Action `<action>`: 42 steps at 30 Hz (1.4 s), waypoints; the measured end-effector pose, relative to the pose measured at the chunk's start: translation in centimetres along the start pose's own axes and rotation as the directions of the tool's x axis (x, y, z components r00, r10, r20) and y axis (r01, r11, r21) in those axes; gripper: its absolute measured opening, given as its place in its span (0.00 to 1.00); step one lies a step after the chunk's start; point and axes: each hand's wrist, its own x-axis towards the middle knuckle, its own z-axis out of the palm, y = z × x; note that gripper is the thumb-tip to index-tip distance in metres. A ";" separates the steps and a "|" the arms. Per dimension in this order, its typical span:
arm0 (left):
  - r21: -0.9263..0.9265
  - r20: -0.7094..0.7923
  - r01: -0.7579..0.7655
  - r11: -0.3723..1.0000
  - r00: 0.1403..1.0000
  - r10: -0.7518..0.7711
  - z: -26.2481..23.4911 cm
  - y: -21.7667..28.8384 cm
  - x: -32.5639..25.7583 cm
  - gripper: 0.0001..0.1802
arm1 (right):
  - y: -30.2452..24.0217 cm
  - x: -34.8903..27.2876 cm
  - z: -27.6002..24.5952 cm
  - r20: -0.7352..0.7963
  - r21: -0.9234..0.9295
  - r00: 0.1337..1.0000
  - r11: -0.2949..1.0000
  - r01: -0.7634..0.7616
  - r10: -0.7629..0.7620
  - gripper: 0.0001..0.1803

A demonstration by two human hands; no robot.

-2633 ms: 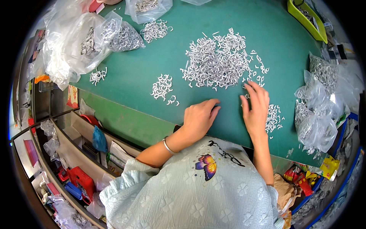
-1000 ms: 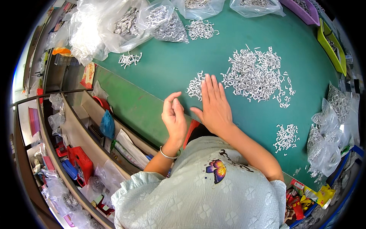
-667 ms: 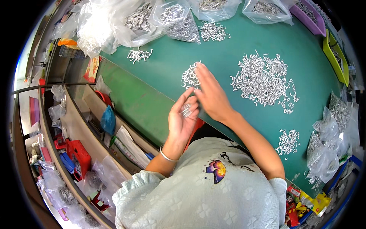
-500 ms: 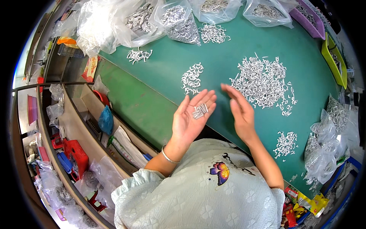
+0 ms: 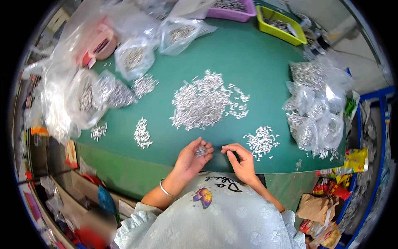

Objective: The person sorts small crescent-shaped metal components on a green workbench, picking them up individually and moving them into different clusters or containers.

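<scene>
My left hand [image 5: 187,161] is palm up with its fingers curled in, cupping several small silver metal pieces [image 5: 200,151]. Just right of it, my right hand [image 5: 241,162] is bent with thumb and fingertips close together; whether anything tiny sits between them I cannot make out. Both hands are over the front edge of the green table [image 5: 166,70]. Beyond them lies a large heap of small curved silver metal pieces [image 5: 201,101]. A smaller pile [image 5: 262,142] is right of my right hand, and a narrow one [image 5: 142,133] lies to the left.
Clear plastic bags of metal pieces crowd the left, including an open bag [image 5: 133,58], and more bags [image 5: 315,108] stand at the right. A purple tray [image 5: 232,14] and a yellow-green tray [image 5: 282,33] line the back. Snack packets [image 5: 331,186] lie beyond the right corner.
My view has turned to the right. My left hand has gone from flat and spread to cupped around the pieces. My right hand's outstretched fingers have curled toward its thumb.
</scene>
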 end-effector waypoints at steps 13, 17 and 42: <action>0.103 -0.071 -0.082 0.991 0.993 0.090 6.5 1.6 0.7 0.19 | 1.5 -4.4 -7.6 -0.370 -0.361 0.891 0.924 0.125 -0.265 0.10; 0.029 -0.122 -0.163 0.986 0.979 0.165 5.0 4.1 1.0 0.18 | 3.0 -5.4 -9.0 -0.419 -0.407 0.864 0.908 0.095 -0.278 0.09; -0.373 -0.403 -0.694 0.616 0.719 0.567 1.0 27.0 11.4 0.12 | 5.0 -5.0 -9.3 -0.419 -0.525 0.858 0.850 0.039 -0.298 0.09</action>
